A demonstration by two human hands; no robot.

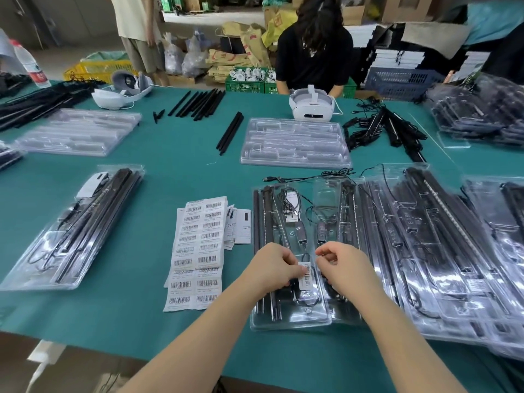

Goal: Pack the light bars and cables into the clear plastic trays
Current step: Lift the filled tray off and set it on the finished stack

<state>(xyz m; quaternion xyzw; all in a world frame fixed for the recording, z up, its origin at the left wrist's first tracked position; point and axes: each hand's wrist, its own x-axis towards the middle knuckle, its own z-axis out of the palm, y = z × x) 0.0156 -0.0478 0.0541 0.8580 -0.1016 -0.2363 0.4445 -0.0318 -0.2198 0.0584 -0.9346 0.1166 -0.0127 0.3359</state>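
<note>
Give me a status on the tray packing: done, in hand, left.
Done: filled trays overlap in a row on the right, and another lies at left.
In hand: the left hand pinches a barcode label over the packed tray in front; the right hand hovers beside it, fingers curled.
Left: two empty trays, loose light bars and tangled cables wait across the table.
</note>
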